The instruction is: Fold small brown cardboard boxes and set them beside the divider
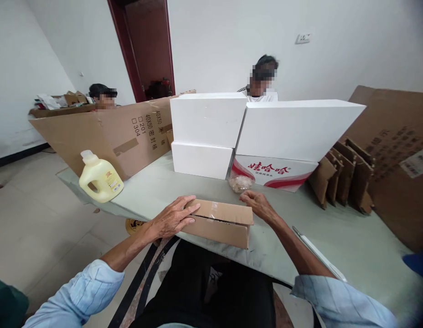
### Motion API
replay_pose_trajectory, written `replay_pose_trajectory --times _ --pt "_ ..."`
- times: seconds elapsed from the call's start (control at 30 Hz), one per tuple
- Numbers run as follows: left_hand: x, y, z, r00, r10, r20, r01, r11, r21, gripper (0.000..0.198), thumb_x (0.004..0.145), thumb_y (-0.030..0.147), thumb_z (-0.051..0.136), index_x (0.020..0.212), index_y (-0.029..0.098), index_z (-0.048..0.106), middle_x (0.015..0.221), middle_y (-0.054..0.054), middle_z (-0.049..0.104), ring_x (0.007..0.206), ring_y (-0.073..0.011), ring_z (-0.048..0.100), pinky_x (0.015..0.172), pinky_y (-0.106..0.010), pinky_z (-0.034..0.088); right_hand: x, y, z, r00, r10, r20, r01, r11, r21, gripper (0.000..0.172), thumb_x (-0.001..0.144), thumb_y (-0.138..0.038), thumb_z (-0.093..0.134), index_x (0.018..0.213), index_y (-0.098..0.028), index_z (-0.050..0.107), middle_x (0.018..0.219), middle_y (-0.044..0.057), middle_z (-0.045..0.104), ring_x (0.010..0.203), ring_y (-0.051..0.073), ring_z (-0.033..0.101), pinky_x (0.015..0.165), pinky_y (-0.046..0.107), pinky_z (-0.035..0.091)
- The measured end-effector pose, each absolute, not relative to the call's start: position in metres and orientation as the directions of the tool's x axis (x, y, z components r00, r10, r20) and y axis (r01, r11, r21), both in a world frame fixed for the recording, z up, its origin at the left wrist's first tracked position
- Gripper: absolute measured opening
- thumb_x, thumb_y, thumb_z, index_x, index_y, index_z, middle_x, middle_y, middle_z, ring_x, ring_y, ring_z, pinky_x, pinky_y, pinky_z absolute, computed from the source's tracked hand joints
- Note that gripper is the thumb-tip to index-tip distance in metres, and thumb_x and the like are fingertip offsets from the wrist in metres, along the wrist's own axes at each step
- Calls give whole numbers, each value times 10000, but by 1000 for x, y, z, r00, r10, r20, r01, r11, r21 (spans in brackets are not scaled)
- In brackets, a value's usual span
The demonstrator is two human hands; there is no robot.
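A small taped cardboard box (222,222) lies at the near edge of the pale table (334,228), right in front of me. My left hand (175,217) rests flat on the box's left end, fingers stretched over the top. My right hand (257,204) touches the box's far right corner, fingers curled slightly and holding nothing. Just beyond the box sits a small clear plastic bag (240,183) with something brownish in it.
White foam boxes (208,119) (296,127) stand stacked behind, over a red-printed carton (273,172). A yellow detergent bottle (100,178) stands left before a large flat cardboard sheet (109,132). Folded cartons (344,175) lean at right. A white strip (319,255) lies near my right forearm. Two people sit behind.
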State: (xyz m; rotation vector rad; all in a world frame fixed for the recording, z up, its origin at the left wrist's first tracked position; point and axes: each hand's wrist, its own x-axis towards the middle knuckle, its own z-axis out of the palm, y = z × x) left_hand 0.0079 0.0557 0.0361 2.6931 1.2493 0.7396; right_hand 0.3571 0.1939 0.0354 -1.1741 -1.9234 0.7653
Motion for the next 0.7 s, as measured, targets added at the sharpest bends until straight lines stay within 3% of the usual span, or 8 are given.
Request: replay_pose_trajectory --times 0.1,0.2,0.27,0.33,0.43,0.57,0.7 --pt "15 64 36 531 756 382 716 -642 276 501 1144 347 457 1631 241 506 1662 -180 456 1510 -325 481 1224 -530 501 356 169 80 -426 836 345 440 525 -728 430 982 -607 596 946 -210 754 964 67 760 906 253 694 751 345 558" --pt "20 73 39 523 778 348 732 -619 283 522 1147 407 443 1633 223 492 1668 -196 443 1526 -342 451 1240 -558 468 345 137 106 -623 679 389 426 711 -560 350 1007 -515 650 1220 -252 740 1299 102 723 1166 299 686 958 413 571" --pt "22 77 42 531 791 305 741 -607 286 654 1097 520 552 1671 235 420 1700 -200 400 1546 -371 418 1250 -580 442 338 125 107 -695 615 373 454 777 -435 334 987 -409 688 1283 -255 710 1338 117 703 1179 305 684 999 445 563" --pt "24 80 45 546 793 268 747 -607 272 968 943 658 744 1710 248 319 1732 -214 341 1566 -417 376 1255 -609 415 333 122 100 -725 587 361 482 807 -342 348 946 -300 709 1289 -243 699 1332 126 704 1190 317 672 1022 473 553" --pt "25 83 50 584 778 230 743 -627 235 1316 723 665 939 1732 251 202 1740 -232 302 1568 -451 352 1249 -622 398 332 128 89 -735 572 364 486 818 -307 387 912 -232 720 1297 -227 688 1338 127 699 1229 326 642 1059 491 532" --pt "26 78 64 597 774 212 740 -633 229 1195 773 496 933 1708 235 237 1658 -216 401 1499 -409 420 1225 -569 427 333 131 91 -724 575 381 479 817 -322 398 896 -231 735 1291 -219 683 1333 125 695 1223 323 636 1064 475 520" --pt "25 69 80 577 795 185 750 -606 265 1135 753 433 916 1682 233 296 1605 -189 441 1470 -400 433 1208 -543 439 331 129 96 -717 593 366 482 801 -355 393 906 -286 753 1286 -225 674 1325 121 692 1209 312 641 1024 434 536"
